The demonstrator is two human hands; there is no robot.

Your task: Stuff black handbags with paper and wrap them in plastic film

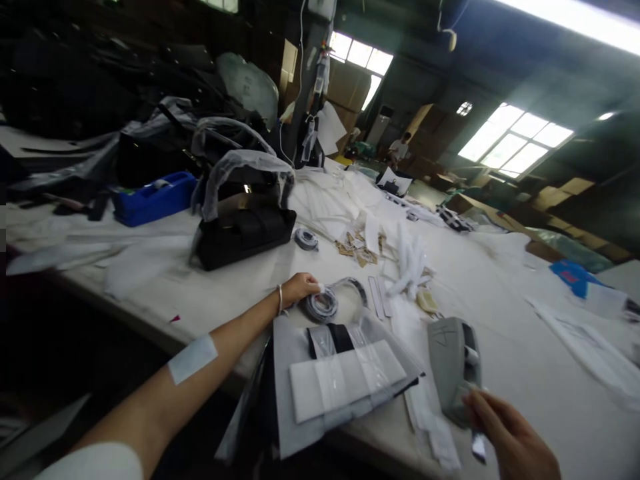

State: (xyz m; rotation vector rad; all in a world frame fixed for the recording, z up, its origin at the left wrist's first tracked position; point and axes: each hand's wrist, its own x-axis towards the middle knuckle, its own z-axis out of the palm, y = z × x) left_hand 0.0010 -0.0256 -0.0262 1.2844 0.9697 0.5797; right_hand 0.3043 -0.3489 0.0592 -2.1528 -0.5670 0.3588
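Observation:
My left hand (301,287) is closed, its fingers pinching the edge of a coiled strap (321,304) wrapped in thin clear film. A loose end of the strap curves away to the right. Just in front of me lies a dark bag panel (345,337) in translucent wrapping, with a white foam strip (345,380) across it under clear tape. My right hand (510,427) is closed in a pinch at the near end of a grey tape dispenser (447,367), where a bit of clear tape shows at the fingertips. Below it a shiny piece (479,447) shows.
A black handbag (245,233) with film-wrapped handles stands behind my left hand, beside a blue tape dispenser (155,198). Another coil (306,239), brown tags (357,249) and white foam strips (410,263) lie on the white table (520,320). Far back, a person (399,148) is visible.

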